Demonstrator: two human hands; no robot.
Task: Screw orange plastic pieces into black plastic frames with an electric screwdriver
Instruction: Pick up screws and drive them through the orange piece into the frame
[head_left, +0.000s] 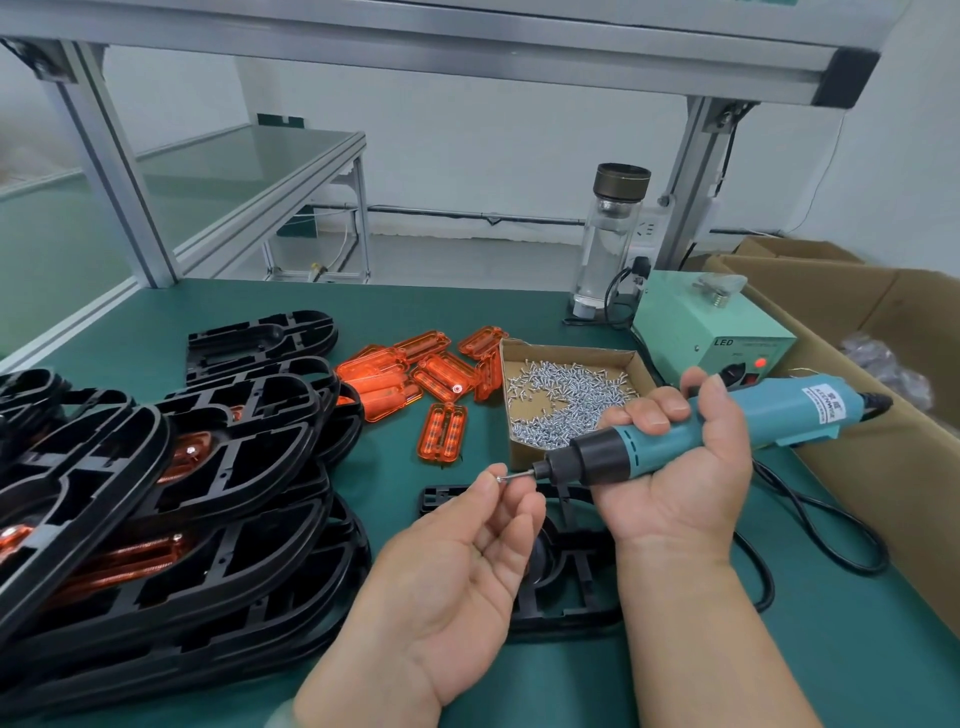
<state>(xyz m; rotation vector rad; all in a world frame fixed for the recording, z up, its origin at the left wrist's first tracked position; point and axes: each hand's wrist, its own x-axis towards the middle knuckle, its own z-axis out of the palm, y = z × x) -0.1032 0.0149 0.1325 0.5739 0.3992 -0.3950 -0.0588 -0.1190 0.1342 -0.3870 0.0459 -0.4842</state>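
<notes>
Partway through: black frames (208, 467) holding orange stack at the left, loose orange pieces (415, 374) wait farther back, and above a near frame (561, 597) the left hand (467, 561) pinches a screw (500, 478) to the electric screwdriver (727, 426), which the right hand (675, 467) grips.

Palms up: left hand (457, 561), fingers (488, 489) pinched on a screw (500, 478); right hand (675, 493), fingers (649, 415) round the electric screwdriver (779, 410).

A green-topped workbench (395, 306) framed by aluminium posts (122, 176) stands before a white wall (467, 140). A second bench (260, 156) sits behind at left on a pale floor (467, 260). Open cardboard boxes (852, 306) line the right.
</notes>
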